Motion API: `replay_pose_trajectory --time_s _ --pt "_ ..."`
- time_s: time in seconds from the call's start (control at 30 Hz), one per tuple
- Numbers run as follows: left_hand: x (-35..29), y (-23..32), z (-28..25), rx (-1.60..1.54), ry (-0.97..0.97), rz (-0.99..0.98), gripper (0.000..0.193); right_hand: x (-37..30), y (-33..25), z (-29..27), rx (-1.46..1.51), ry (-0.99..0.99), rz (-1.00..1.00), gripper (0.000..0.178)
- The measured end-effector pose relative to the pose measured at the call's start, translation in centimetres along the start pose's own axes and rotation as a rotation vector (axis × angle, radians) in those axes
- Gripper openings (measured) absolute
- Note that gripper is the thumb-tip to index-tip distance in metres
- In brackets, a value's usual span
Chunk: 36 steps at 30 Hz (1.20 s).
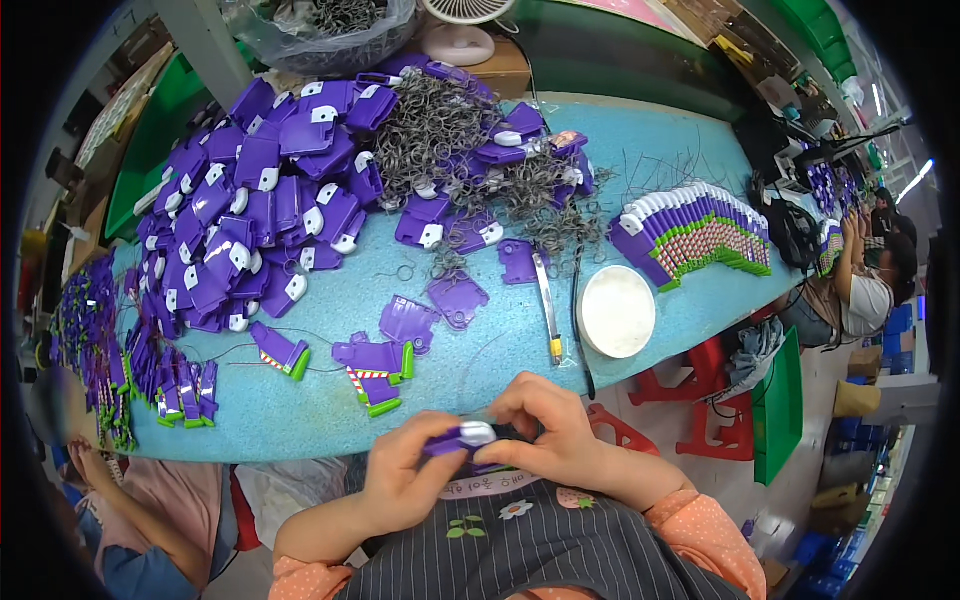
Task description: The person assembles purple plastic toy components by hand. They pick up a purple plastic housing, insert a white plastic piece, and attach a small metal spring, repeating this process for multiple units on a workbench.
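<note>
Close to my apron, beyond the table's near edge, my left hand (405, 468) pinches a small purple plastic casing with a shiny white end (478, 433). Curled around the other side of this casing is my right hand (545, 428), its thumb against the part. What lies between the right fingertips is partly hidden. On the table ahead of my hands are purple casing pieces with green ends and a striped strip (375, 385). Two flat purple half-shells (409, 322) lie just beyond them.
A large heap of purple and white casings (240, 210) fills the blue table's (330, 425) left side, beside tangled grey wire rings (430, 130). Tweezers (547, 305), a round white lid (617, 312) and a row of assembled pieces (700, 235) lie rightward. Other people sit at both sides.
</note>
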<state>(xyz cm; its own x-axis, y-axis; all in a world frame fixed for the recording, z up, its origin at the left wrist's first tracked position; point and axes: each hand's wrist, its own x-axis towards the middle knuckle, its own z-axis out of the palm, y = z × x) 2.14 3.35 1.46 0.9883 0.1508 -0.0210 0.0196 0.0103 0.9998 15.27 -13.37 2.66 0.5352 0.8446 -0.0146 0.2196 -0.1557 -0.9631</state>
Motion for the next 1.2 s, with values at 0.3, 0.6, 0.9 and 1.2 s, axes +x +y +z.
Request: replay_pose_trajectory --time_s 0.3,0.6,0.9,1.2 --pt "-0.9 -1.9 2.3 -0.452 0.416 -0.088 0.028 -1.8 1.2 1.5 0.092 -0.123 0.109 0.018" --pt "-0.1 -2.4 0.9 -0.421 0.328 -0.110 0.020 -1.4 1.5 2.3 0.240 -0.124 0.284 0.016" --pt "-0.7 -1.9 2.0 -0.267 0.313 -0.106 0.021 0.0 1.8 2.0 0.105 -0.239 0.117 0.022" --pt "-1.2 -2.0 3.1 -0.416 0.369 -0.068 0.021 -1.3 2.2 1.7 0.137 -0.306 0.069 0.025"
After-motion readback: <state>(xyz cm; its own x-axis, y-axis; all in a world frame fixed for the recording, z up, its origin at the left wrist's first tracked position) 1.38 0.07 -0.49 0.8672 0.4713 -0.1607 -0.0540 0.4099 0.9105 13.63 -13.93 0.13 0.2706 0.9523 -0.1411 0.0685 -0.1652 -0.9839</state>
